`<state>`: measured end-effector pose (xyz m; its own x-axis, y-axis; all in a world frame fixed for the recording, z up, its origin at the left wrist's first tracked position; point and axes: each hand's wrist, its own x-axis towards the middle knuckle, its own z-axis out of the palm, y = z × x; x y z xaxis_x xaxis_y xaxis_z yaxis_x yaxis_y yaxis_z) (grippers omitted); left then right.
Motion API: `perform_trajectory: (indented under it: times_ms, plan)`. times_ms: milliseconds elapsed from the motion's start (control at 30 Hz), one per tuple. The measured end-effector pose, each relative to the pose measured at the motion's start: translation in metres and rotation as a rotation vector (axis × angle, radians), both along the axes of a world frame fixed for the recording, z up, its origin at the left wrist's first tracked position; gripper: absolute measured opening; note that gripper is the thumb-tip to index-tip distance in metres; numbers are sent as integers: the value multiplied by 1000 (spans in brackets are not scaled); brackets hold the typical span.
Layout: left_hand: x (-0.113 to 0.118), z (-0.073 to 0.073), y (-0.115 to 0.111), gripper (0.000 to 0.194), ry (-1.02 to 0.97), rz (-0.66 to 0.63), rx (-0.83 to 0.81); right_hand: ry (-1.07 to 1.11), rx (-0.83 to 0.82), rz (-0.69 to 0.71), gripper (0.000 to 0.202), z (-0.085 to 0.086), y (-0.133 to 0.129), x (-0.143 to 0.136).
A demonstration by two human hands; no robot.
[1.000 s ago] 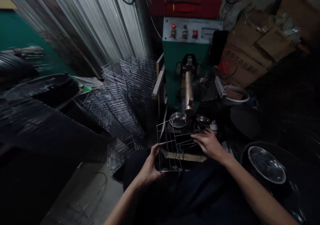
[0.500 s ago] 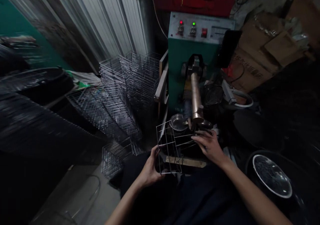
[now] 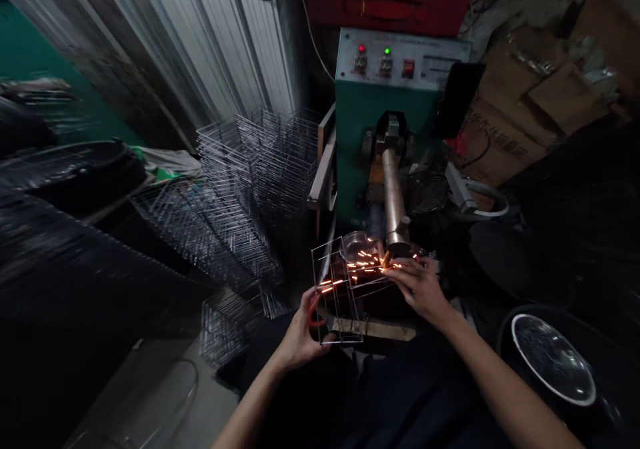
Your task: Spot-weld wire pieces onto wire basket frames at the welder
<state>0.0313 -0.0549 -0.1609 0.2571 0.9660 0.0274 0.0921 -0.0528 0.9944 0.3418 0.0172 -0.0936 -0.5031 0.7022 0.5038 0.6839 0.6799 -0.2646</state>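
My left hand (image 3: 304,332) grips the left edge of a wire rack (image 3: 339,302), a small frame of thin metal rods. At its right end, my right hand (image 3: 417,284) pinches the wires close under the electrode of a spot welder (image 3: 393,89). Orange sparks (image 3: 365,261) fly from the electrode tip and spread leftward across the rack. The welder's thick copper-coloured arm (image 3: 394,196) reaches down over the right fingertips. Exactly which wire the right fingers press is hidden by the hand and sparks.
Stacked wire racks (image 3: 235,189) stand to the left beside corrugated metal sheet (image 3: 230,42). A round metal dish (image 3: 356,244) sits behind the sparks. At the lower right is a round container (image 3: 553,359) with small wires inside. Cardboard boxes (image 3: 520,122) are piled at the back right.
Sparks have burst out at the electrode tip where there were none before. Both hands keep nearly the same hold on the rack. The view has shifted slightly.
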Motion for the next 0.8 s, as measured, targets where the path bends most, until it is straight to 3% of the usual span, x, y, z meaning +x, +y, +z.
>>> perform_trajectory:
  times_ms: [133,300,433,500,567,633,733,800]
  plan:
    - [-1,6,2,85,6,-9,-12,29,-48,-12,16,0,4,6]
    - [-9,6,24,94,-40,-42,89,126,-36,3,19,0,19,11]
    - [-16,7,39,85,-17,-70,12,169,-49,41,21,5,26,4]
    - [-19,8,40,87,2,-99,-2,216,-53,-3,19,7,22,14]
    - [-20,7,38,100,17,-123,25,275,-94,-151,24,1,12,50]
    - [-21,3,36,114,38,-135,54,312,-170,-423,35,-17,-8,113]
    - [-19,-6,39,122,52,-157,63,209,-224,-1057,46,-67,-53,236]
    - [-16,-9,44,117,39,-153,53,83,-429,-1356,34,-106,-88,308]
